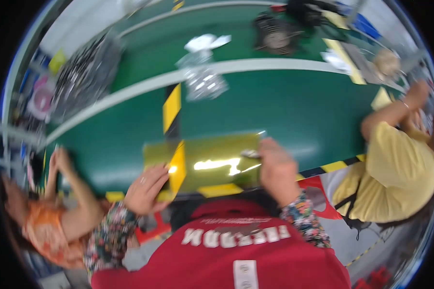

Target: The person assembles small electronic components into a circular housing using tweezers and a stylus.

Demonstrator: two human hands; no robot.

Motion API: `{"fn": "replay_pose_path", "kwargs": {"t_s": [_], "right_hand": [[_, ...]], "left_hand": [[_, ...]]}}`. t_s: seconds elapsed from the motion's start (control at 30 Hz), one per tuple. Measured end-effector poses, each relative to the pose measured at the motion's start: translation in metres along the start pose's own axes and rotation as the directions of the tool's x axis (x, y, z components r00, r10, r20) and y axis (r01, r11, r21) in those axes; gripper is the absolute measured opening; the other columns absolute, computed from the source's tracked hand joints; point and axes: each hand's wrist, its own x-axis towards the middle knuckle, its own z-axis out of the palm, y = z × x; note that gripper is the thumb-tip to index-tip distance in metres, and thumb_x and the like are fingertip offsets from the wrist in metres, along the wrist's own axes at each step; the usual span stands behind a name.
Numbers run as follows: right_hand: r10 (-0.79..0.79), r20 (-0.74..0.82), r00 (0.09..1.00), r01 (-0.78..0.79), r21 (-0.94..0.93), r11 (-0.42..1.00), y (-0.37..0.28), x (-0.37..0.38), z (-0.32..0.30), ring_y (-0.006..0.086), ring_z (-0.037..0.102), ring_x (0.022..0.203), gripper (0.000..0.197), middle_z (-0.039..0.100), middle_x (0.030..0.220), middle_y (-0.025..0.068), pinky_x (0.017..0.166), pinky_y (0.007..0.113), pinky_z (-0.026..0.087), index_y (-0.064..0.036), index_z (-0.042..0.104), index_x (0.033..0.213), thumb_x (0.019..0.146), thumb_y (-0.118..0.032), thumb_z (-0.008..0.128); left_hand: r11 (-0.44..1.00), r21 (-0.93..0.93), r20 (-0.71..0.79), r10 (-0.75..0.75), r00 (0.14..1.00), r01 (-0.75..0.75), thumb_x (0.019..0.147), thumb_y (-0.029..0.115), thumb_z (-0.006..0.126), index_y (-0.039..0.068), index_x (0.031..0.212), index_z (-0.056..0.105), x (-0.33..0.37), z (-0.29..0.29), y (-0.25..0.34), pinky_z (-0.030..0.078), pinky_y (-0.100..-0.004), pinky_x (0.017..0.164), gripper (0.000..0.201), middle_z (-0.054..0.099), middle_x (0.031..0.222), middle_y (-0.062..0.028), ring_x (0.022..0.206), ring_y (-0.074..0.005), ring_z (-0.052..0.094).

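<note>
A see-through yellow film sheet point(212, 166) with bright glare spans the space between my hands, at the near edge of the green table. My left hand point(147, 190) grips its left near corner, fingers on top. Closed at the film's right edge is my right hand point(278, 168). Beside the right fingers shows a small shiny whitish piece point(250, 153), too blurred to name. Through the film, the black-and-yellow striped tape point(171, 111) on the table stays visible.
Crumpled clear plastic bags point(203, 79) lie across the pale rail point(275, 65) ahead. A dark fan-like part point(277, 36) sits beyond it. At far left is a pile of grey plastic bags point(87, 72). People work at left, in orange point(50, 236), and right, in yellow point(395, 178).
</note>
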Motion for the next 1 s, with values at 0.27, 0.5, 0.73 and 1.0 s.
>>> {"fn": "replay_pose_path", "kwargs": {"t_s": [0.27,0.5,0.73,1.0], "right_hand": [[-0.011,0.004,1.000,0.011,-0.071,0.997,-0.012,0.007,0.001,0.0340,0.060,0.088,0.024,0.061,0.093,0.0174,0.075,0.040,0.049,0.0010,0.059,0.090,0.070,0.011,0.049],[-0.163,0.332,0.929,0.146,0.076,0.986,-0.077,0.026,0.011,0.0276,0.060,0.082,0.041,0.060,0.101,0.0141,0.071,0.034,0.050,-0.0037,0.063,0.100,0.062,0.008,0.055],[-0.401,0.516,0.757,0.407,0.108,0.907,-0.085,0.027,0.040,0.0150,0.052,0.068,0.055,0.053,0.125,0.0036,0.058,0.026,0.048,-0.0067,0.056,0.116,0.062,-0.010,0.060],[-0.386,0.509,0.770,0.386,0.110,0.916,-0.073,0.028,0.034,0.0131,0.049,0.061,0.053,0.054,0.124,0.0019,0.052,0.024,0.046,-0.0078,0.059,0.113,0.060,-0.007,0.060]], "left_hand": [[0.999,-0.020,-0.018,-0.028,0.999,0.028,0.064,0.024,0.074,-0.001,0.119,0.048,-0.011,0.001,-0.003,0.039,-0.0443,0.095,0.065,0.047,0.125,-0.0150,0.119,-0.0311,0.044],[0.996,-0.089,-0.021,-0.005,1.000,0.003,0.062,0.027,0.076,-0.001,0.119,0.048,-0.008,0.000,-0.004,0.039,-0.0467,0.094,0.069,0.046,0.126,-0.0162,0.119,-0.0338,0.044],[0.976,-0.116,0.116,-0.173,0.978,0.187,0.068,0.037,0.072,0.001,0.126,0.045,0.009,0.003,0.019,0.029,-0.0426,0.103,0.073,0.042,0.134,-0.0114,0.128,-0.0262,0.036],[0.970,-0.141,0.092,-0.186,0.978,0.198,0.068,0.032,0.074,0.004,0.125,0.046,0.009,0.005,0.016,0.031,-0.0418,0.103,0.070,0.043,0.134,-0.0097,0.127,-0.0254,0.038]]}}
